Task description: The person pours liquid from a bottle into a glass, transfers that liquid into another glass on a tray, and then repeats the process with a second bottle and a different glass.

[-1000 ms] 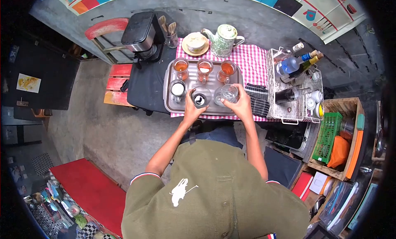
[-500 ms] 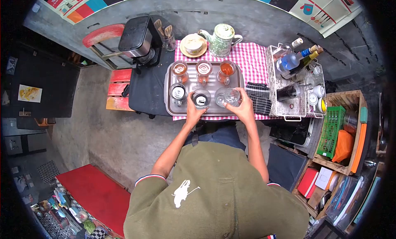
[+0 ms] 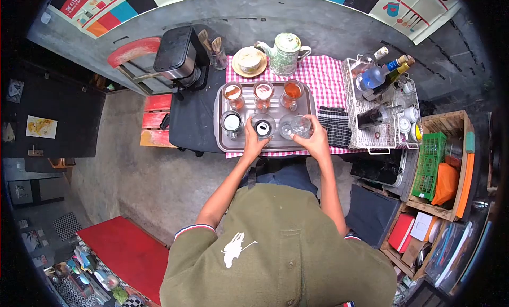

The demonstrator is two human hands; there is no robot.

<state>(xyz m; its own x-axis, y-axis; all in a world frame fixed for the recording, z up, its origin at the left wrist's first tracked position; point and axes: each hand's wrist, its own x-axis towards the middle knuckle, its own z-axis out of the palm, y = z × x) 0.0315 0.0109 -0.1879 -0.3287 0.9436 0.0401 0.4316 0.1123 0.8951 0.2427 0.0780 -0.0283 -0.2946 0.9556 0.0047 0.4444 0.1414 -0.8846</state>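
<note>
A grey tray (image 3: 272, 144) on the checked cloth bears several glasses. Its back row has three glasses of reddish drink: left glass (image 3: 233, 92), middle glass (image 3: 263, 92) and right glass (image 3: 292, 91). At the front left stands a glass with a white top (image 3: 231, 122). My left hand (image 3: 256, 139) is wrapped round a dark-bottomed glass (image 3: 263, 128) beside it. My right hand (image 3: 314, 139) grips a clear glass (image 3: 300, 126), which tilts leftward near another clear glass (image 3: 286, 128).
Behind the tray are a green-white teapot (image 3: 286, 55) and a lidded bowl (image 3: 248, 60). A coffee maker (image 3: 181, 55) stands at the left. A folded dark cloth (image 3: 334, 128) and a white wire basket (image 3: 370, 143) with bottles are at the right.
The whole view has shifted slightly. My hands keep nearly the same places on the glasses, and the glass in my right hand has moved slightly.
</note>
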